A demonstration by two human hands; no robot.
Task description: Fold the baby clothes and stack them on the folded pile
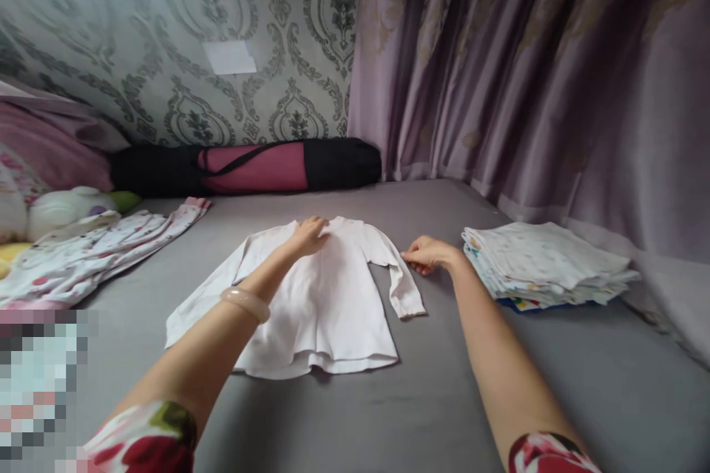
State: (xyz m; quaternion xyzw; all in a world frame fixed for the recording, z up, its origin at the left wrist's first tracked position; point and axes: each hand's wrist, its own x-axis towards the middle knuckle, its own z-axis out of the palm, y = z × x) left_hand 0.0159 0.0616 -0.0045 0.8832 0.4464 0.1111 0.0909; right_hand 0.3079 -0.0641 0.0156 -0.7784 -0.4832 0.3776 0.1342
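Observation:
A white long-sleeved shirt (333,295) lies spread on the grey bed sheet, collar at the far side and hem toward me. My left hand (309,235) rests on its upper part beside the collar, fingers stretched out. A pale bangle circles that wrist. At the right sleeve, my right hand (426,254) is closed in a pinch on the sleeve's outer edge. This sleeve is bent and somewhat rumpled, while the left one stretches out flat, partly behind my forearm.
To the right sits a stack of folded clothes (549,259). Patterned pants (127,244) and a plush toy (66,211) lie at the left. A long black and pink bag (255,168) lies along the wall, and purple curtains (499,66) hang at the right.

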